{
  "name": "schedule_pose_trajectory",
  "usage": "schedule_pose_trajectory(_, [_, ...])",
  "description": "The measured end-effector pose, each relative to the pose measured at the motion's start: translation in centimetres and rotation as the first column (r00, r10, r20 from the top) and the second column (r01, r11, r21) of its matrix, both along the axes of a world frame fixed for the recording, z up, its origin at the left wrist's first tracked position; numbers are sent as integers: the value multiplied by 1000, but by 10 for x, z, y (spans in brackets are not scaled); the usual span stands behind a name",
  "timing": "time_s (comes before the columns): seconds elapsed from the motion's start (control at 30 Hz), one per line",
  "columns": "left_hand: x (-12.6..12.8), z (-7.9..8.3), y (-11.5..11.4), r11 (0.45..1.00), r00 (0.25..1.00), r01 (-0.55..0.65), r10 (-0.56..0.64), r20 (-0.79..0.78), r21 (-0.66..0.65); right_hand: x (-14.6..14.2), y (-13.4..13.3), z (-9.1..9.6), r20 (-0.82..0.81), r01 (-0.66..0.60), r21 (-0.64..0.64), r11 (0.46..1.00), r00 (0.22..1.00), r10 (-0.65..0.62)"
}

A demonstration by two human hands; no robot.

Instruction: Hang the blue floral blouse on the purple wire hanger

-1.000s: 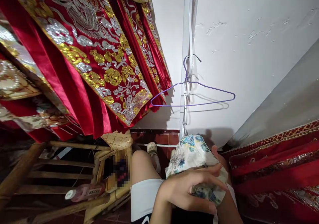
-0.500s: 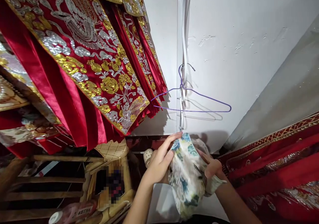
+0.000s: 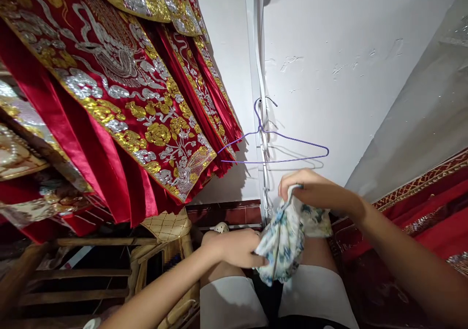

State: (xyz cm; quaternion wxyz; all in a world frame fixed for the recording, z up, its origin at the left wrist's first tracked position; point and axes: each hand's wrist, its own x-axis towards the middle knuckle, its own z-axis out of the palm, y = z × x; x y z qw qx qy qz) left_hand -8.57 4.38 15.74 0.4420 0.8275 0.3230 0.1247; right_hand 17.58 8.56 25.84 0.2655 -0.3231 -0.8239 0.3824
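Between my hands, above my lap, is a bunched white floral cloth (image 3: 283, 243) with blue and green flowers. A dark line, like a seam or cord, runs down its front. My right hand (image 3: 305, 185) is closed on the cloth's upper edge and holds it up. Lower down, my left hand (image 3: 239, 248) grips the left side, its fingertips partly hidden by the fabric. Another flap of the same print hangs behind my right wrist. What kind of article it is, I cannot tell.
A purple wire hanger (image 3: 288, 161) hangs on a white strip against the wall, just above my hands. Red embroidered garments (image 3: 157, 134) hang at the left. Wooden furniture (image 3: 73, 273) stands lower left, and red fabric (image 3: 405, 236) lies behind clear plastic at the right.
My right hand has risen to the cloth's top edge, while my left hand has dropped to its lower left side. The cloth has turned and bunched. The view has shifted slightly.
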Motion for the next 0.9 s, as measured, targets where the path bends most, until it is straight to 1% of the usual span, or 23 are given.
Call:
schedule_pose_trajectory(0.03, [-6, -2, 7, 995, 986, 1, 16, -164, 100, -1, 6, -1, -41, 119, 71, 990, 992, -117])
schedule_pose_trajectory(0.07, [-13, -3, 14, 981, 939, 18, 49, -340, 192, -2, 13, -5, -99, 236, 107, 966, 969, -226])
schedule_pose_trajectory(0.1, [-20, -2, 22, 964, 871, 21, 113, -478, 266, -4, 21, -11, -152, 337, 114, 935, 936, -318])
schedule_pose_trajectory(0.13, [-28, -1, 29, 947, 804, 7, 185, -564, 320, -6, 31, -19, -187, 409, 102, 907, 903, -387])
schedule_pose_trajectory(0.17, [-35, 1, 36, 935, 751, -14, 243, -614, 353, -9, 41, -28, -200, 449, 85, 889, 882, -427])
schedule_pose_trajectory(0.2, [-43, 2, 43, 926, 714, -40, 288, -638, 374, -11, 52, -38, -194, 460, 72, 885, 877, -440])
schedule_pose_trajectory(0.27, [-56, 4, 54, 913, 686, -96, 349, -639, 396, -14, 71, -57, -166, 446, 79, 892, 888, -429])
schedule_pose_trajectory(0.33, [-67, 6, 63, 892, 679, -146, 405, -612, 428, -11, 83, -70, -127, 411, 111, 905, 909, -397])
schedule_pose_trajectory(0.4, [-75, 8, 70, 851, 704, -207, 472, -531, 482, -1, 88, -73, -56, 412, 170, 895, 911, -409])
schedule_pose_trajectory(0.47, [-80, 13, 76, 783, 762, -288, 536, -363, 551, 12, 86, -69, 8, 464, 256, 848, 876, -482])
schedule_pose_trajectory(0.53, [-80, 20, 80, 709, 814, -373, 560, -157, 598, 23, 83, -63, 13, 522, 306, 796, 834, -552])
schedule_pose_trajectory(0.57, [-78, 25, 82, 684, 833, -405, 550, -64, 606, 27, 81, -59, 1, 536, 302, 788, 827, -562])
schedule_pose_trajectory(0.63, [-71, 36, 84, 668, 860, -453, 503, 90, 591, 30, 78, -55, -28, 533, 249, 808, 838, -544])
schedule_pose_trajectory(0.7, [-60, 47, 86, 690, 853, -520, 451, 263, 503, 29, 75, -54, -48, 494, 176, 852, 869, -493])
schedule_pose_trajectory(0.73, [-55, 53, 87, 712, 826, -559, 435, 358, 425, 27, 74, -54, -55, 455, 139, 880, 890, -452])
schedule_pose_trajectory(0.8, [-45, 66, 90, 757, 733, -612, 434, 524, 228, 25, 70, -53, -60, 353, 65, 933, 935, -350])
schedule_pose_trajectory(0.83, [-41, 74, 91, 779, 690, -612, 445, 570, 133, 25, 67, -53, -58, 303, 32, 952, 952, -301])
schedule_pose_trajectory(0.87, [-38, 81, 92, 802, 668, -595, 457, 587, 52, 26, 64, -52, -60, 266, 8, 964, 962, -265])
schedule_pose_trajectory(0.9, [-35, 87, 93, 827, 670, -562, 466, 578, -14, 27, 61, -52, -69, 252, -1, 968, 965, -251])
